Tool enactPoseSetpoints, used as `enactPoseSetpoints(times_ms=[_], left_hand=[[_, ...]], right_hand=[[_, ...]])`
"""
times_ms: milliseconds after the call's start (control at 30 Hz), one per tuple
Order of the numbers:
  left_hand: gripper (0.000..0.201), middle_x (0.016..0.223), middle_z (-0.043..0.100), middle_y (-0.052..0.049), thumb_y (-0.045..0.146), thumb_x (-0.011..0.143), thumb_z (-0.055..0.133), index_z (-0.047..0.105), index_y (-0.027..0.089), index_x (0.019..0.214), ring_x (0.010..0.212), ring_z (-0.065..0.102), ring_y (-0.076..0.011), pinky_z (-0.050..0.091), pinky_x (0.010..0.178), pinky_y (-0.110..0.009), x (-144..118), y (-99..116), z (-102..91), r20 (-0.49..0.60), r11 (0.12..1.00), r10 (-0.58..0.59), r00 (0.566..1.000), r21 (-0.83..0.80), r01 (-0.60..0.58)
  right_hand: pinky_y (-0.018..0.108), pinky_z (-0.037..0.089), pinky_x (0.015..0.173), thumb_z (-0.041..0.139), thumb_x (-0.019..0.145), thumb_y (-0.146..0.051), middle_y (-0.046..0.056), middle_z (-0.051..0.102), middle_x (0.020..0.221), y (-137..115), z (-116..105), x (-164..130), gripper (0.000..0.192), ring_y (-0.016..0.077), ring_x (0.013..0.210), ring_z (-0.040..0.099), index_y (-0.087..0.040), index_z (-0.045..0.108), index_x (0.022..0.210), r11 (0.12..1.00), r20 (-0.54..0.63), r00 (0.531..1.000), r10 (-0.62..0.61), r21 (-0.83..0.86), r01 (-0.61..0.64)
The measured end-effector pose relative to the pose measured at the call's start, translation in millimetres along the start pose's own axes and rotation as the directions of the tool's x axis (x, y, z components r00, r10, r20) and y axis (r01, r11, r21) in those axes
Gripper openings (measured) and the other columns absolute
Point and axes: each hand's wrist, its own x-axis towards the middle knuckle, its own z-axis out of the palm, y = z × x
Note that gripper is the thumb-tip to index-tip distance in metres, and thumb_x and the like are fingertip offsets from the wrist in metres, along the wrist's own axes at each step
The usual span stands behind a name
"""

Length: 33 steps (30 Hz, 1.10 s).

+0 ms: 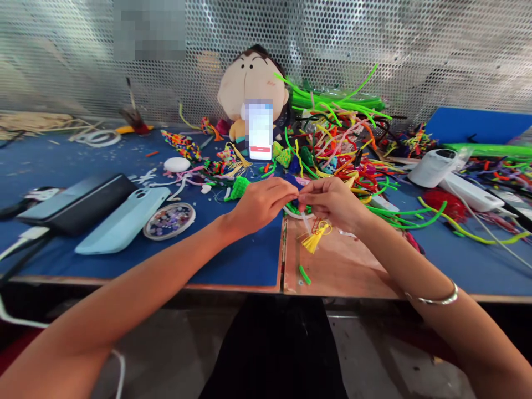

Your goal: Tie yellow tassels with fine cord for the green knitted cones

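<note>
My left hand and my right hand meet above the table's front middle, thumbs and fingertips pinched close together. Whatever lies between the fingertips is too small to make out. Just below my right fingers shows a narrow whitish strip; I cannot tell whether they grip it. A yellow tassel is beneath my right hand, over the bare wood. Left of my left hand sits a green knitted-looking piece. A short green pipe cleaner piece lies near the front edge.
A phone leans on a plush doll at the back. Tangled pipe cleaners fill the right rear. At left are a light blue phone case, a round tray of beads and a dark device. A white device stands right.
</note>
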Motion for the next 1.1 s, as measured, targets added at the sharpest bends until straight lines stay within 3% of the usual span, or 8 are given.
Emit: enactPoseSetpoints(times_ms=[200,367,500,867,1100], left_hand=[[0.006,0.077,0.064,0.0,0.012,0.088,0.053,0.058,0.013,0.086,0.07,0.059,-0.0077,0.047,0.067,-0.017,-0.6,0.0,1.8,0.047,0.996,-0.09,0.995,0.012,0.09],[0.004,0.074,0.061,0.001,0.011,0.086,0.054,0.056,0.013,0.082,0.068,0.057,-0.0066,0.045,0.064,-0.016,0.6,1.0,3.6,0.023,0.985,-0.174,0.984,-0.017,0.174],[0.006,0.073,0.06,0.002,0.012,0.086,0.053,0.055,0.014,0.081,0.066,0.056,-0.0065,0.045,0.063,-0.016,1.4,2.9,4.6,0.015,0.975,-0.214,0.977,-0.049,0.215],[0.005,0.074,0.059,0.002,0.012,0.087,0.051,0.054,0.015,0.084,0.067,0.056,-0.0066,0.046,0.064,-0.016,-0.3,3.3,5.9,-0.012,0.983,-0.178,0.984,-0.046,0.177],[0.006,0.079,0.062,-0.001,0.014,0.089,0.047,0.054,0.015,0.089,0.071,0.058,-0.0088,0.046,0.066,-0.019,-1.9,-0.4,4.6,0.022,0.995,-0.1,0.995,0.021,0.1]], right_hand=[[0.022,0.022,0.041,0.067,0.073,-0.02,-0.003,0.058,0.053,1.8,0.0,1.7,0.009,0.002,0.041,0.036,-0.014,0.062,0.069,0.962,-0.044,0.989,-0.138,-0.242,0.123],[0.022,0.025,0.045,0.067,0.073,-0.02,-0.008,0.046,0.049,8.5,4.1,3.7,0.008,0.0036,0.046,0.037,-0.015,0.06,0.073,0.848,-0.075,0.932,-0.355,-0.446,0.287],[0.022,0.026,0.045,0.064,0.075,-0.024,-0.006,0.047,0.052,13.1,4.1,4.8,0.01,0.0044,0.048,0.036,-0.015,0.06,0.072,0.792,-0.097,0.89,-0.445,-0.507,0.341],[0.022,0.027,0.048,0.065,0.072,-0.023,-0.005,0.049,0.054,9.9,5.5,2.5,0.011,0.0048,0.051,0.037,-0.015,0.062,0.067,0.839,-0.133,0.901,-0.412,-0.441,0.319],[0.022,0.022,0.044,0.065,0.072,-0.024,-0.005,0.048,0.053,7.9,7.7,1.4,0.011,0.004,0.048,0.034,-0.014,0.062,0.068,0.907,-0.168,0.935,-0.311,-0.348,0.239]])
